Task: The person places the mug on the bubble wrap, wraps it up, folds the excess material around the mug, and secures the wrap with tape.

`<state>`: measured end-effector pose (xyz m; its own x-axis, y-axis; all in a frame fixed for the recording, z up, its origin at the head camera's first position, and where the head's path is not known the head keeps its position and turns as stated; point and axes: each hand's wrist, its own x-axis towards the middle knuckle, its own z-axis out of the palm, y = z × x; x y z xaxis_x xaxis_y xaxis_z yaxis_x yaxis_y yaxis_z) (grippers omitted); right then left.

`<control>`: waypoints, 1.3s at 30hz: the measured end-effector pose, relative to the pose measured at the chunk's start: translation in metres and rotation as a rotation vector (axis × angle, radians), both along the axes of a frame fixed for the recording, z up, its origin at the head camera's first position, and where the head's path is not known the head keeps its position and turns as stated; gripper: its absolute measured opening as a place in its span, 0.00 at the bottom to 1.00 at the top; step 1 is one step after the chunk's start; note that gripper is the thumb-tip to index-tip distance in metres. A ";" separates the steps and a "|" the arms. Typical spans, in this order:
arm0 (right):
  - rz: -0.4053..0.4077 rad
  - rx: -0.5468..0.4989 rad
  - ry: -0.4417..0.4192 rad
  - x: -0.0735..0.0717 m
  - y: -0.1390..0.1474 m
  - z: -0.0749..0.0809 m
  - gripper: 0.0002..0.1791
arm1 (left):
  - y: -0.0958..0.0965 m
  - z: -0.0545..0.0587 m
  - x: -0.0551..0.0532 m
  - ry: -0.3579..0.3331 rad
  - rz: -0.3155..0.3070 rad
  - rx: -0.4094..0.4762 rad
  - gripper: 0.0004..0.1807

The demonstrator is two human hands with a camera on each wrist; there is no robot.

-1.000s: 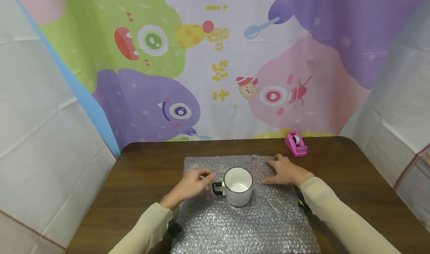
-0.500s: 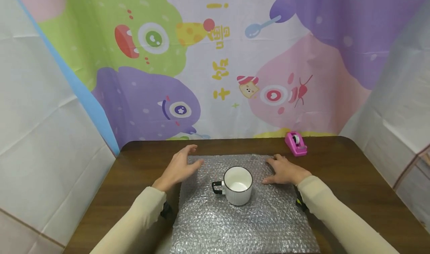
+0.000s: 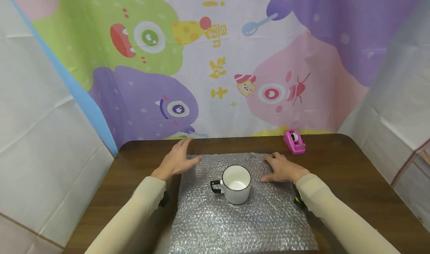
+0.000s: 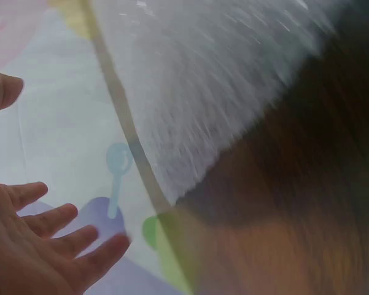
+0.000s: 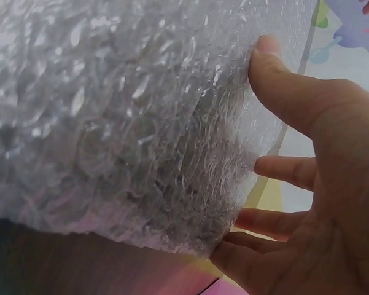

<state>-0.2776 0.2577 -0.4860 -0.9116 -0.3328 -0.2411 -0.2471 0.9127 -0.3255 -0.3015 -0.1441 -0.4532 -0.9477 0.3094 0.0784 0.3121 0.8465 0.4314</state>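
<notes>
A white mug (image 3: 236, 195) with a black rim and black handle stands upright on a sheet of bubble wrap (image 3: 231, 228), its handle to the left. My left hand (image 3: 174, 160) is by the sheet's far left corner, fingers spread and extended. The left wrist view shows that hand (image 4: 40, 246) apart from the wrap (image 4: 190, 80), holding nothing. At the far right corner rests my right hand (image 3: 283, 169). In the right wrist view its thumb (image 5: 282, 86) lies over the wrap and its fairly straight fingertips touch the edge.
A pink tape dispenser (image 3: 295, 142) stands at the table's back right, beyond my right hand. The brown wooden table (image 3: 342, 179) ends at a cartoon-printed curtain (image 3: 221, 116). Pale panels (image 3: 43, 134) flank the table.
My left hand has left the mug's handle side and moved left and away to the sheet's far left corner, its fingers spreading. The right hand and mug have stayed in place.
</notes>
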 end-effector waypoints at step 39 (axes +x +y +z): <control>-0.021 -0.035 -0.026 0.000 -0.001 0.001 0.52 | -0.004 -0.028 -0.037 -0.145 0.169 0.042 0.26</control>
